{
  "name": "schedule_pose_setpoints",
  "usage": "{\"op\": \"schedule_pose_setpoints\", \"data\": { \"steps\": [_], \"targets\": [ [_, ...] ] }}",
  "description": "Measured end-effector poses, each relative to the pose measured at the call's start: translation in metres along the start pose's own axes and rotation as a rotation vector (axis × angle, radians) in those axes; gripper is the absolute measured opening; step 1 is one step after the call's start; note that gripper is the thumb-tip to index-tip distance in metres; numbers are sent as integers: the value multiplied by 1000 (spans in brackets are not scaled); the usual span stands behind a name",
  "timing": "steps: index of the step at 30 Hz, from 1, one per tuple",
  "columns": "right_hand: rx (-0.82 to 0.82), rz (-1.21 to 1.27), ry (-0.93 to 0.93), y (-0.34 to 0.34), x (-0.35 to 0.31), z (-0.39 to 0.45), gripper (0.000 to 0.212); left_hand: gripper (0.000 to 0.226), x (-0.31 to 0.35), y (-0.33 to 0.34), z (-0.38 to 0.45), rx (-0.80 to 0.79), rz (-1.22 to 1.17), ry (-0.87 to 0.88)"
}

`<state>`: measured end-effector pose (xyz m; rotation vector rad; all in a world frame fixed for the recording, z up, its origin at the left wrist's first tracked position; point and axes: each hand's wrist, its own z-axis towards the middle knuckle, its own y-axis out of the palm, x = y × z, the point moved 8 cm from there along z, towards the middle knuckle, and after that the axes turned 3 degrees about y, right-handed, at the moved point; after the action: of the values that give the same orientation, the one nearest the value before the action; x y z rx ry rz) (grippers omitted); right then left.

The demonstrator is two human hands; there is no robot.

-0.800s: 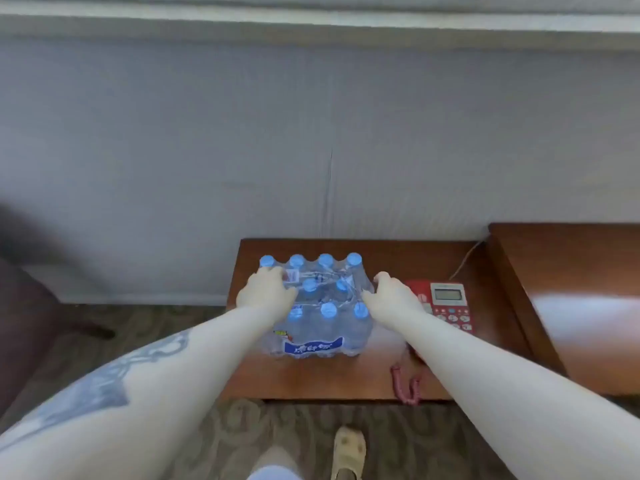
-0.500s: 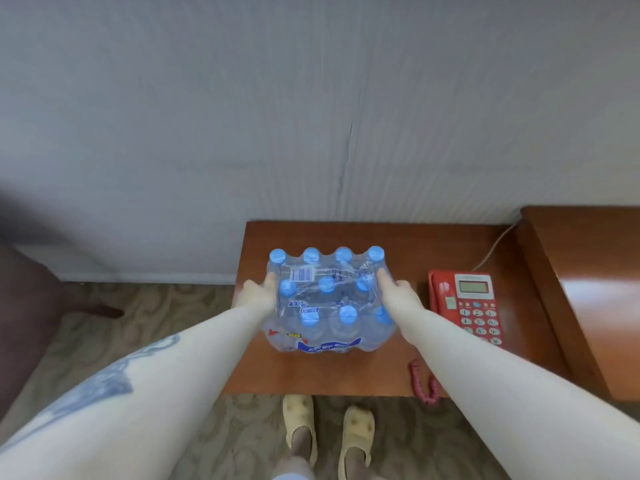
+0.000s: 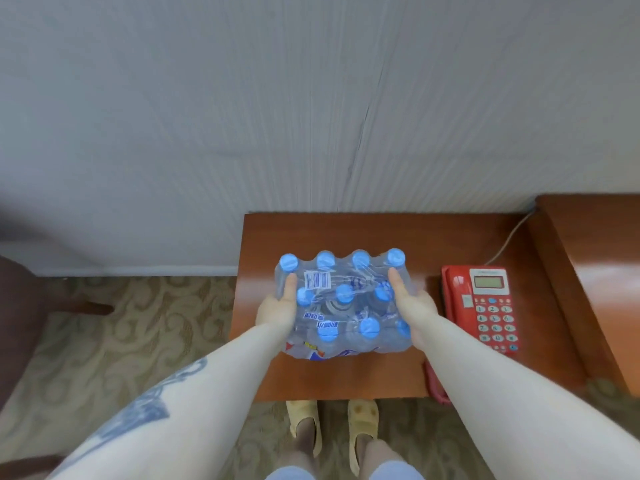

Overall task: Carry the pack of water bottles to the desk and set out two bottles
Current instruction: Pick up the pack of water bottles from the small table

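A shrink-wrapped pack of water bottles [image 3: 341, 303] with blue caps is held between both hands above a low brown wooden table [image 3: 346, 233]. My left hand [image 3: 277, 308] presses against the pack's left side. My right hand [image 3: 414, 304] grips its right side, fingers reaching toward the far corner cap. The pack's near edge appears tilted up off the tabletop. The bottoms of the bottles are hidden by the wrap and my forearms.
A red telephone [image 3: 485, 306] lies on the table right of the pack, its coiled cord [image 3: 434, 386] hanging over the front edge. A higher wooden desk [image 3: 599, 244] adjoins at the right. A dark chair [image 3: 20, 317] stands on patterned carpet at the left. My slippered feet [image 3: 332, 424] touch the table's front.
My hands slid from the top of the pack to its two sides and clamped it. The pack has come up and closer, and I have stepped up to the table.
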<state>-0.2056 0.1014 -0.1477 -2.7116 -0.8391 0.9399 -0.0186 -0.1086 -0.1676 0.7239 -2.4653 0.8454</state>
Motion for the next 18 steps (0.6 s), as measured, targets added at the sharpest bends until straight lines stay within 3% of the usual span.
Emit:
{"op": "schedule_pose_setpoints", "data": {
  "steps": [4, 8, 18],
  "targets": [
    [-49, 78, 36, -4, 12, 2, 80, 74, -6, -9, 2, -30, 26, 71],
    [-64, -39, -4, -12, 12, 6, 69, 69, -12, -13, -5, -28, 56, 95],
    [-152, -476, -151, -6, -2, 14, 78, 69, -87, -9, -64, 254, -69, -76]
  ]
}}
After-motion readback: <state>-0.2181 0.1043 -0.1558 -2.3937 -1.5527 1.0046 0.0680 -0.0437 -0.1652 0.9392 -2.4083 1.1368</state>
